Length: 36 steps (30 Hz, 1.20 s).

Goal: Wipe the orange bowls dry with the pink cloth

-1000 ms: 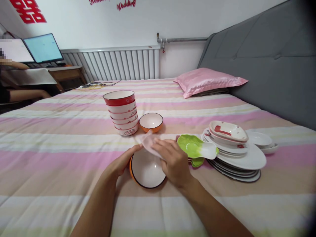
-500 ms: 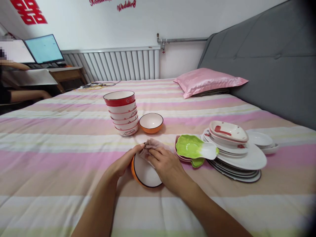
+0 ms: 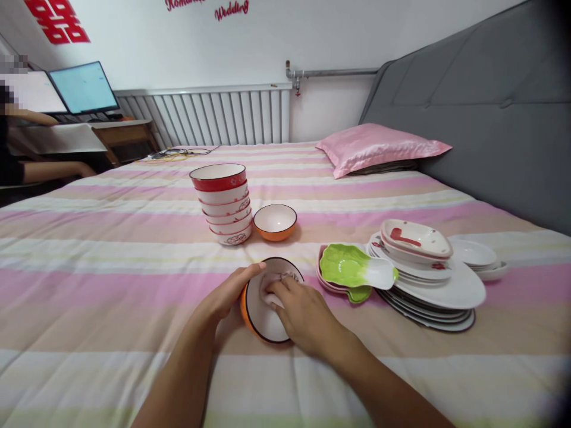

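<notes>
"Striped bedspread [image 3: 111,255], white radiator [image 3: 218,116] beyond. Clock centred on one orange bowl [image 3: 264,321]. Far left?"

"Two monitors [image 3: 83,87] on a desk [image 3: 127,134], between ten and eleven o'clock. At eleven, nearer: one stack of red-and-white bowls [image 3: 225,207], nested, upright."

"Left hand [image 3: 228,295]?"

"At nine o'clock, clasping the orange bowl. Thumb over the rim near eleven; other fingers mostly hidden, their spread impossible to tell."

"Its bowl?"

"Orange outside, white inside, dark rim; tilted, mouth toward the viewer. Inside: one pale pink cloth [image 3: 266,288], bunched. At twelve: second bowl [image 3: 275,223], orange, upright, just beside the stack."

"Right hand [image 3: 306,312]?"

"At four o'clock, fingers bent, gathered, clamped on the cloth inside the bowl."

"Remainder, rightward?"

"At two: green leaf-shaped dish [image 3: 343,266] atop pink dishes [image 3: 329,287]. At one, farther back: pink pillow [image 3: 381,147]. At three: plate stack [image 3: 461,285], patterned dishes [image 3: 417,238] on top; small white plates [image 3: 475,252] just behind its right side."
</notes>
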{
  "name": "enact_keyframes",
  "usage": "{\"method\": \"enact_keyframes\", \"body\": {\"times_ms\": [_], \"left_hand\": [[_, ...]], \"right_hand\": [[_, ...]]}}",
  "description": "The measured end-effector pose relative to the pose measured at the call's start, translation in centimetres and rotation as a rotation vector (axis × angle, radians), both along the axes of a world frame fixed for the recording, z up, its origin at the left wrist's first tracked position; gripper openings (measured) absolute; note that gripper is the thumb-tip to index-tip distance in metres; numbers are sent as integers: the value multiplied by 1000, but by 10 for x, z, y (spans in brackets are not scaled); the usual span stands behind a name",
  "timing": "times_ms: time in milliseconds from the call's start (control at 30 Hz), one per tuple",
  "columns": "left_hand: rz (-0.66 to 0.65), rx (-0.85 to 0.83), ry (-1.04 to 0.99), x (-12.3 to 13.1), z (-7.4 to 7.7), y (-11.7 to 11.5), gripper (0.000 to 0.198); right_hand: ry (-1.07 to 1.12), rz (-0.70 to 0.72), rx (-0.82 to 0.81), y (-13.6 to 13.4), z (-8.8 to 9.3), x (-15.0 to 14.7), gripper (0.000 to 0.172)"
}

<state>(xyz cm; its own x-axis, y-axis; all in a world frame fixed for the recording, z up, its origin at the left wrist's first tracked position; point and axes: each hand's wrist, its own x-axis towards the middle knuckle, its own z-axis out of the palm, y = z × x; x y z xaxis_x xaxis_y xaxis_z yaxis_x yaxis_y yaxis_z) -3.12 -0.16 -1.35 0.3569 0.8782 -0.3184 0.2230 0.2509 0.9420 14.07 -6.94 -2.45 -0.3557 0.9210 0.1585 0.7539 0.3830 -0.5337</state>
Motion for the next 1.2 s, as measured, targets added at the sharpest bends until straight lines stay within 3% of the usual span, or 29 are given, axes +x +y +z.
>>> {"method": "enact_keyframes", "body": {"times_ms": [200,433,633,833,1033,1100,1200], "left_hand": [[106,33,103,-2,-3,1,49],[66,94,113,2,5,-3,45],[64,59,106,-2,-1,-2,46],[37,57,80,-2,-3,0,44],[-41,-16,-79,2,2,-3,42],[-6,-17,-88,3,3,-4,42],[46,-8,-93,5,3,-4,41]], "right_hand": [[151,39,-107,-2,8,1,28],[384,175,-233,1,9,0,28],[702,185,-450,1,5,-3,33],[1145,-31,-799,-2,8,-9,33],[1451,-192,-814,5,15,-4,27],[1547,-124,-819,6,17,-2,28],[1617,94,-854,3,18,-2,32]]}}
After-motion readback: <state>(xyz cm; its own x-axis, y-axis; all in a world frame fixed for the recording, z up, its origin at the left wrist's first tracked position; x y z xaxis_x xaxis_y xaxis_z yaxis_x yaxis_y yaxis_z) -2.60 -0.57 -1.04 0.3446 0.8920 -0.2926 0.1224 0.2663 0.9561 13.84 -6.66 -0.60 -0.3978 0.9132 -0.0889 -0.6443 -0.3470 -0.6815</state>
